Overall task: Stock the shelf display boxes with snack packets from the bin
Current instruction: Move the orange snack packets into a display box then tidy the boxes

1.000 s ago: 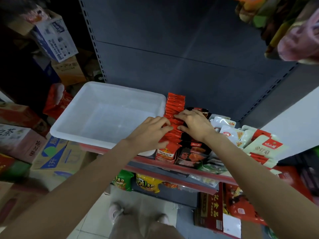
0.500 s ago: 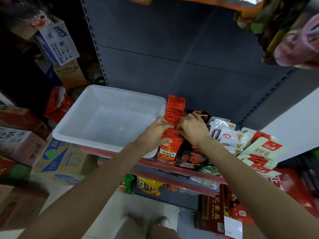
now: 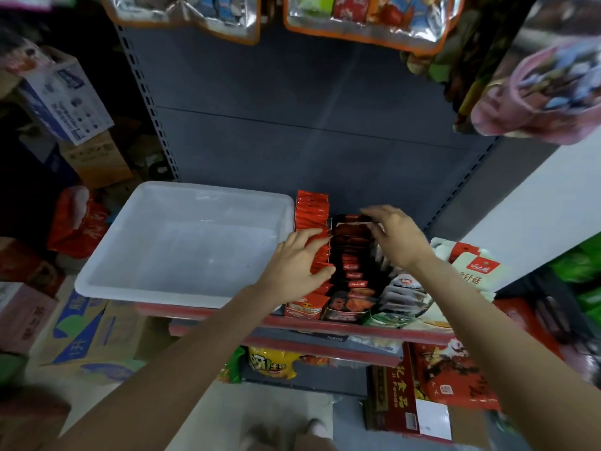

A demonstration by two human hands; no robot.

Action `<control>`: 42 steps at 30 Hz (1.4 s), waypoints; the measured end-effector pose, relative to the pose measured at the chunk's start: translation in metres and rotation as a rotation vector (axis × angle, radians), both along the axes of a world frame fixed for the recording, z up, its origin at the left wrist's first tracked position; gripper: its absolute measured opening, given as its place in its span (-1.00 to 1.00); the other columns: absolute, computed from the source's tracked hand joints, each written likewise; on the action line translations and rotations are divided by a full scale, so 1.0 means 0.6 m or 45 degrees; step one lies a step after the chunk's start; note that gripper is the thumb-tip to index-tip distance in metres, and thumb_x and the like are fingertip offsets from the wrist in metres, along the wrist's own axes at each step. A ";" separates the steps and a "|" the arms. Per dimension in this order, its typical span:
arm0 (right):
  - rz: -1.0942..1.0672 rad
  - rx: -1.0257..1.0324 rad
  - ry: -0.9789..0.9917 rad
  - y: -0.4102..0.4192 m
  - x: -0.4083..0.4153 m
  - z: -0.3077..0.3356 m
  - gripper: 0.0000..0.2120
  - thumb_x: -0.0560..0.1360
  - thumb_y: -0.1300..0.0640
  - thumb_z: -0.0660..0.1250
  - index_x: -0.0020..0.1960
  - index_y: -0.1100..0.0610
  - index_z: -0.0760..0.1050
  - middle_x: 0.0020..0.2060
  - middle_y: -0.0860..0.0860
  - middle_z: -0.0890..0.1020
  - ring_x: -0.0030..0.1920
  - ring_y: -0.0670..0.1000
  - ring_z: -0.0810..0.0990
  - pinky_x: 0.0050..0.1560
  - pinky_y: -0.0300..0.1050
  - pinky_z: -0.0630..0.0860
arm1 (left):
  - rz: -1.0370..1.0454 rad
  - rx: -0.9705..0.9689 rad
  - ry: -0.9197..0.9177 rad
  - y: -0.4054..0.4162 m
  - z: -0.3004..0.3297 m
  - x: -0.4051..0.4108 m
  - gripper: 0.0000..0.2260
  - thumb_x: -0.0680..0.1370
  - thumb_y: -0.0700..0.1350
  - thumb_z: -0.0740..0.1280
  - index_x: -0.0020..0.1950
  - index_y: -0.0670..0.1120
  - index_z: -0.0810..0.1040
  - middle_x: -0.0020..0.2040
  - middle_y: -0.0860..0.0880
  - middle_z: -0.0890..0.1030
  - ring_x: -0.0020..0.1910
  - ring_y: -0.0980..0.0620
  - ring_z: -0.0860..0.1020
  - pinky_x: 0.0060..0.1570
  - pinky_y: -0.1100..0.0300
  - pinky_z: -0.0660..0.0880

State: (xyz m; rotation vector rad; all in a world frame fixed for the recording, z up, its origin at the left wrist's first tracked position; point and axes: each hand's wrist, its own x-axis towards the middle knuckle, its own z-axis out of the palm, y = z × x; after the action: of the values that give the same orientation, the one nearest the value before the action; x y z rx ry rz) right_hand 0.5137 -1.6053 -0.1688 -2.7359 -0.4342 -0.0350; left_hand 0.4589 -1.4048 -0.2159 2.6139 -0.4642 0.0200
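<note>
2 bare hands work side by side over the packed rows on the red-edged shelf (image 3: pixel 325 322). The left hand (image 3: pixel 297 265) lies across the row of orange-red packets (image 3: pixel 310 209), its fingers stretched fairly straight and pressing on the packet tops, the thumb reaching toward the neighbouring row. The right hand (image 3: pixel 395 236) hangs over the back of the row of dark packets (image 3: pixel 353 275), fingers loosely bent with the tips at or just above the packet tops; whether it pinches one I cannot tell. Both rows stand on edge in their display boxes, the orange-red one just beside the white plastic bin (image 3: pixel 182 245), which sits on the same shelf to the left and shows only its bare bottom. To the right of the dark row stand white and pale green packets (image 3: pixel 403 294), and beyond them a white bag with a red label (image 3: pixel 478 271). Shiny bags (image 3: pixel 361 14) hang above against the grey back panel (image 3: pixel 292 125). Cardboard boxes (image 3: pixel 87 333) are stacked on the floor at the left, and yellow snack bags (image 3: pixel 271 362) show on a lower shelf.
</note>
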 end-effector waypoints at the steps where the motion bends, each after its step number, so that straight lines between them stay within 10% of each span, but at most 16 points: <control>1: -0.020 -0.044 0.024 -0.008 0.008 0.002 -0.68 0.57 0.25 0.21 0.31 0.16 0.47 0.24 0.12 0.53 0.26 0.14 0.47 0.26 -0.06 0.38 | 0.014 -0.048 -0.008 -0.009 0.004 0.006 -0.50 0.59 0.07 0.20 0.49 -0.05 0.23 0.48 0.01 0.21 0.45 0.04 0.15 0.42 0.09 0.13; 14: 0.124 -0.607 -0.020 -0.009 0.067 0.000 -0.82 0.51 0.30 0.18 0.00 0.16 0.53 -0.03 0.13 0.58 -0.02 0.19 0.57 -0.21 -0.12 0.34 | 0.178 -0.266 0.202 -0.091 0.012 0.082 -0.66 0.63 -0.20 0.14 0.41 -0.15 0.36 0.38 -0.12 0.40 0.36 -0.03 0.36 0.33 0.25 0.23; 23: 0.221 -0.466 0.113 -0.010 0.084 -0.013 -0.75 0.47 0.35 0.20 0.00 0.11 0.57 -0.04 0.11 0.61 -0.03 0.18 0.59 -0.17 -0.15 0.38 | 0.377 -0.475 0.267 -0.088 0.013 0.096 -0.75 0.58 -0.26 0.18 0.16 -0.11 0.59 -0.11 -0.04 0.63 -0.25 0.08 0.55 -0.16 0.34 0.50; 27: 0.192 -0.332 0.193 -0.025 0.096 -0.019 -0.86 0.49 0.28 0.29 -0.10 0.09 0.58 -0.07 0.07 0.64 -0.08 0.13 0.60 -0.15 -0.14 0.44 | 0.343 -0.544 0.405 -0.082 0.022 0.113 -0.71 0.60 -0.31 0.12 0.16 -0.17 0.60 0.10 -0.09 0.63 0.07 0.04 0.59 0.03 0.27 0.51; 35: 0.364 -0.690 0.094 0.007 0.092 -0.017 -0.81 0.53 0.24 0.24 0.09 0.10 0.54 0.01 0.09 0.61 0.00 0.13 0.60 -0.21 -0.14 0.38 | 0.159 -0.092 0.366 -0.091 0.033 0.145 -0.87 0.47 -0.22 0.42 0.00 -0.15 0.68 -0.03 -0.05 0.66 -0.03 0.04 0.58 -0.02 0.26 0.46; 42: 0.189 -0.250 0.151 -0.035 0.107 -0.014 -0.75 0.47 0.10 0.37 0.14 0.05 0.50 0.07 0.03 0.57 0.05 0.11 0.55 -0.06 -0.06 0.50 | 0.144 -0.279 0.119 -0.071 0.030 0.119 -0.72 0.51 0.07 0.35 0.15 -0.03 0.59 0.08 0.07 0.48 0.10 0.14 0.42 0.14 0.24 0.36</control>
State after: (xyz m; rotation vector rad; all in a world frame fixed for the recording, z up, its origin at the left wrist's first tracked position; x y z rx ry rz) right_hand 0.5780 -1.6263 -0.1769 -2.8677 -0.6360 0.2186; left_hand 0.5302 -1.4472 -0.1978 2.4102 -0.2648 -0.0135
